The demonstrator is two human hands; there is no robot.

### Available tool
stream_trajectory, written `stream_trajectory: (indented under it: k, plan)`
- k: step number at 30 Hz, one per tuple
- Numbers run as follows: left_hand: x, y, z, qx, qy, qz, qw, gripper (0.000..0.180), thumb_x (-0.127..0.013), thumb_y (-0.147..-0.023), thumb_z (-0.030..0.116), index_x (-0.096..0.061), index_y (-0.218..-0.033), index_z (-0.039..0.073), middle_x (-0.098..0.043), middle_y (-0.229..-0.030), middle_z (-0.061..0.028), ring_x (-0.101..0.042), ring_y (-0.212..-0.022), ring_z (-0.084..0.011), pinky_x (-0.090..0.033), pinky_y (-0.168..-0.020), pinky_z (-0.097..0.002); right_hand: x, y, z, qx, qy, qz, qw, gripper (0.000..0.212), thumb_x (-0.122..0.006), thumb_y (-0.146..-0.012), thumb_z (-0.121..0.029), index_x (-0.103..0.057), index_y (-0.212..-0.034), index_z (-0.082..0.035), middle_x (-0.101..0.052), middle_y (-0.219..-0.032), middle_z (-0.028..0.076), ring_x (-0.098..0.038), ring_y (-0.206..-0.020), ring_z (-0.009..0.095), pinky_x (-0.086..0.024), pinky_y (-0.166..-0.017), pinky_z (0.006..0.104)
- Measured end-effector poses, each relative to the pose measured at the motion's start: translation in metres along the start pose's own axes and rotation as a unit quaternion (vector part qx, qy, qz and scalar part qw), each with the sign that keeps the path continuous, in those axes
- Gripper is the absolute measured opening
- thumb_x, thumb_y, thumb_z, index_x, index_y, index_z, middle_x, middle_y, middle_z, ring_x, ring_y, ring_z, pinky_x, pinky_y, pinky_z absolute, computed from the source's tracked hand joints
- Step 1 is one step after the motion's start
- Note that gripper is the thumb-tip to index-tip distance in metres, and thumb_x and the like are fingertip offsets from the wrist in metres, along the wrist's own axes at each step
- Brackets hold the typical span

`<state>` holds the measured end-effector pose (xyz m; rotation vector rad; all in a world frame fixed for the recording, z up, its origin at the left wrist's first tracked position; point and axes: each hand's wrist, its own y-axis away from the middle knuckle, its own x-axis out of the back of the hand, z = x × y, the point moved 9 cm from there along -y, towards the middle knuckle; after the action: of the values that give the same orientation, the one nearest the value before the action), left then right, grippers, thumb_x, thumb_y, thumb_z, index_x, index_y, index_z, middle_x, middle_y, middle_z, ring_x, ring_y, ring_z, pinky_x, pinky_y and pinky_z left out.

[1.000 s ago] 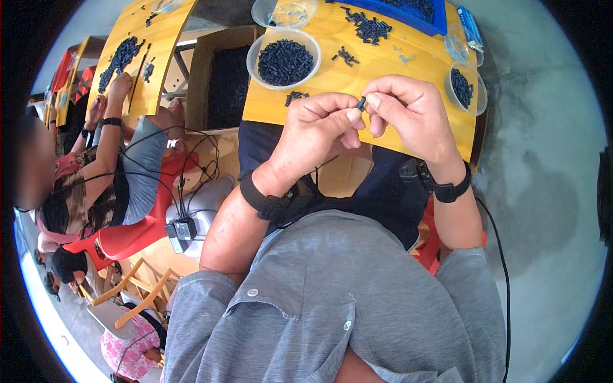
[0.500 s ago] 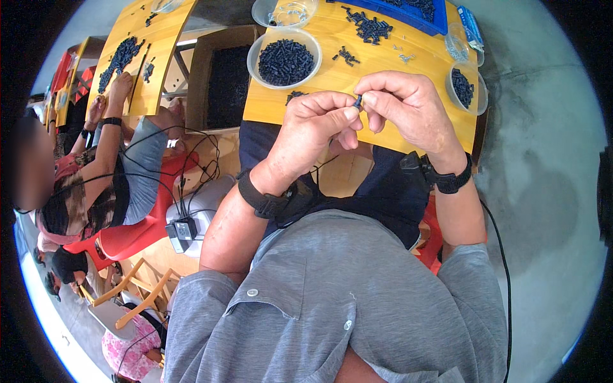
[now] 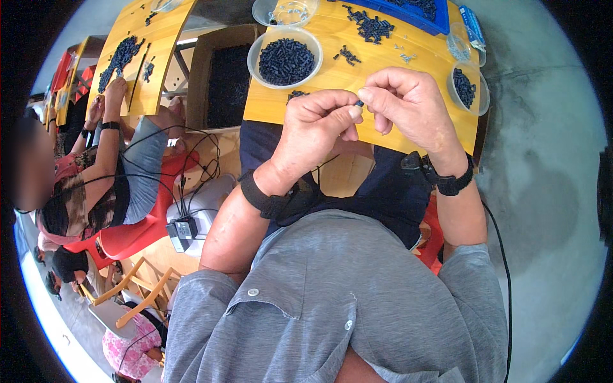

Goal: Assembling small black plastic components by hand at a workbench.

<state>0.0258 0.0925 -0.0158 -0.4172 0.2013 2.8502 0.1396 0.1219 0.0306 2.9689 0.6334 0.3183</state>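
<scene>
Above the table's near edge, my two hands meet at a small dark blue plastic piece [image 3: 359, 103]. My left hand [image 3: 317, 124] is closed, its thumb and forefinger pinching the piece. My right hand [image 3: 408, 105] is closed too, thumb and forefinger pressed on the piece's upper end, where they hide much of it. A clear round bowl [image 3: 254, 69] full of similar dark pieces stands beyond my left hand. A small pile of dark pieces [image 3: 297, 95] lies by my left knuckles. Further off are loose dark pieces [image 3: 371, 27] and tiny silvery metal parts [image 3: 407, 58].
A blue tray [image 3: 421, 25] holds dark pieces at the back. Clear tubs stand at the right, one with dark pieces [image 3: 464, 88], and a bowl with metal parts [image 3: 290, 13] at the far left. A cardboard box [image 3: 200, 83] sits beside the table. Another person works at the left table [image 3: 137, 64].
My right fingertips have shifted slightly and now cover more of the piece, which shows less between the hands. The left hand keeps its pinch, almost in place.
</scene>
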Motion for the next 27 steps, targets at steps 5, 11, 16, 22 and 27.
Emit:
stream_trajectory:
  k: [5,11,16,22,27]
  plan:
    - [0.002,0.000,-0.005,0.022,-0.005,0.004,1.000,0.013,-0.059,-0.088,0.004,-0.063,-0.098,-0.002,-0.065,-0.080,-0.0057,-0.060,-0.063,-0.0112,-0.050,-0.060,-0.0231,-0.001,0.002,-0.001,-0.020,0.035,-0.001,0.999,0.018,-0.061,-0.088,-0.016,-0.064,-0.080,0.000,-0.057,-0.058,0.000,-0.054,-0.049,0.004,-0.045,-0.044,0.0191]
    - [-0.001,0.003,-0.008,0.070,0.048,-0.004,0.996,0.013,-0.057,-0.089,0.006,-0.063,-0.098,-0.002,-0.065,-0.081,-0.0059,-0.061,-0.063,-0.0116,-0.050,-0.059,-0.0231,-0.004,-0.002,-0.005,-0.019,0.055,-0.032,0.998,0.014,-0.061,-0.087,-0.013,-0.064,-0.082,0.000,-0.057,-0.059,0.000,-0.054,-0.049,0.005,-0.046,-0.045,0.0202]
    - [-0.005,0.003,-0.009,0.079,0.067,-0.006,0.995,0.013,-0.056,-0.090,0.005,-0.062,-0.099,-0.002,-0.065,-0.082,-0.0062,-0.061,-0.062,-0.0111,-0.050,-0.058,-0.0229,-0.006,-0.003,-0.005,-0.016,0.038,-0.043,0.998,0.013,-0.060,-0.086,-0.012,-0.064,-0.082,0.000,-0.058,-0.059,0.000,-0.054,-0.050,0.005,-0.045,-0.046,0.0200]
    - [-0.009,0.004,-0.012,0.084,0.110,-0.012,0.990,0.013,-0.053,-0.092,0.006,-0.062,-0.098,-0.001,-0.065,-0.084,-0.0064,-0.061,-0.061,-0.0111,-0.051,-0.056,-0.0228,-0.004,-0.001,-0.003,0.015,0.009,-0.026,1.000,0.014,-0.061,-0.086,-0.012,-0.065,-0.081,0.000,-0.058,-0.061,0.000,-0.053,-0.051,0.004,-0.044,-0.046,0.0186]
    - [-0.016,0.003,-0.011,0.094,0.118,-0.015,0.989,0.013,-0.052,-0.092,0.006,-0.061,-0.097,-0.001,-0.065,-0.084,-0.0063,-0.060,-0.060,-0.0111,-0.052,-0.057,-0.0232,0.000,0.002,-0.001,0.033,-0.005,-0.015,0.999,0.013,-0.061,-0.087,-0.012,-0.065,-0.081,0.000,-0.059,-0.062,0.000,-0.052,-0.051,0.004,-0.042,-0.045,0.0173]
